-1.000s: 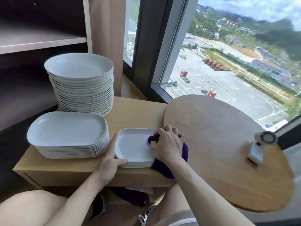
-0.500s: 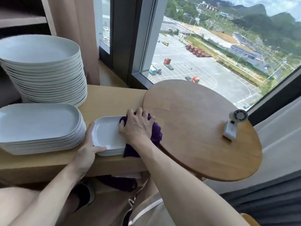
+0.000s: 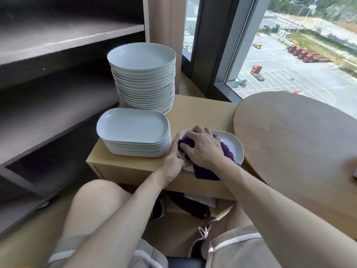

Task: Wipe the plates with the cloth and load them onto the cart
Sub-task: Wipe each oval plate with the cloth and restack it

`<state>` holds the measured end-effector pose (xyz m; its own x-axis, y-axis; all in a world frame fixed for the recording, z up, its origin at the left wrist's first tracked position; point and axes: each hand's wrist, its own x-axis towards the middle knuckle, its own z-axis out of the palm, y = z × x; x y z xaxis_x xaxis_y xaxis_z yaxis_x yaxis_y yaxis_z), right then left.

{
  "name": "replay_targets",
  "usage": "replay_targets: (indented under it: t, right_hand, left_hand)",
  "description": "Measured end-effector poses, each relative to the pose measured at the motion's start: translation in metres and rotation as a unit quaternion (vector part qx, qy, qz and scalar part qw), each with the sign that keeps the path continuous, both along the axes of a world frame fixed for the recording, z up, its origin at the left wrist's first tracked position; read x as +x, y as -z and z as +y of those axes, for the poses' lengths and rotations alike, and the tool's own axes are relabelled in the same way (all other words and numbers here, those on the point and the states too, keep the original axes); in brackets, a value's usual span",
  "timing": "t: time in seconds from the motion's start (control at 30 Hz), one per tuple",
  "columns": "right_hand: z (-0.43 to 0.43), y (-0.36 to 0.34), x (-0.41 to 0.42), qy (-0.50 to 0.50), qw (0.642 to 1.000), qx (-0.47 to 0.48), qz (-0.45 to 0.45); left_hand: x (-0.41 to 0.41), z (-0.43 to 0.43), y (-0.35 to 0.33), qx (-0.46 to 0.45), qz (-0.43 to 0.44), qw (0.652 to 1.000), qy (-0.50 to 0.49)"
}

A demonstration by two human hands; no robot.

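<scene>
Bright daylight from the window [image 3: 289,64]; shelves [image 3: 58,55] dim, edges warped

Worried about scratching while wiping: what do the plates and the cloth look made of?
The plates: probably glazed ceramic or porcelain; pale, smooth, softly glossy, thin rims. The cloth: purple, soft napped fabric, perhaps microfibre; it bunches and drapes under the right hand.
</scene>
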<state>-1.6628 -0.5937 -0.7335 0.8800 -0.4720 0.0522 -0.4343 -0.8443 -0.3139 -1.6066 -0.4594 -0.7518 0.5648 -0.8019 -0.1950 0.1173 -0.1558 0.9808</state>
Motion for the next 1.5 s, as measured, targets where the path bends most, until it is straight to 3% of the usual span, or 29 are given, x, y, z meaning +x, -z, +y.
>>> replay_targets:
  t: [0.23, 0.5, 0.67, 0.77, 0.97, 1.37, 1.5]
  right_hand:
    - [-0.015, -0.007, -0.039, -0.036, 0.999, 0.006, 0.023]
    - [-0.062, -0.014, -0.067, 0.131, 0.984, -0.077, 0.094]
    - [-0.051, -0.004, -0.051, 0.227, 0.965, -0.109, 0.077]
    - [-0.044, 0.002, -0.047, 0.239, 0.958, -0.146, 0.065]
    - [-0.040, 0.004, -0.024, 0.256, 0.957, -0.129, 0.053]
    - [-0.023, 0.003, 0.013, 0.158, 0.982, -0.096, 0.050]
    - [-0.002, 0.003, 0.022, 0.078, 0.994, -0.071, 0.018]
  left_hand:
    - [0.001, -0.003, -0.003, 0.019, -0.012, 0.999, -0.047]
    - [0.002, -0.005, -0.005, 0.043, -0.025, 0.998, -0.031]
    - [0.004, -0.006, -0.005, 0.046, -0.020, 0.998, -0.028]
    - [0.005, -0.007, -0.003, 0.046, -0.014, 0.998, -0.028]
    - [0.009, -0.011, 0.005, 0.047, -0.012, 0.999, -0.012]
    - [0.014, -0.014, 0.009, 0.040, -0.016, 0.999, 0.013]
    - [0.013, -0.015, 0.011, -0.012, -0.004, 1.000, 0.024]
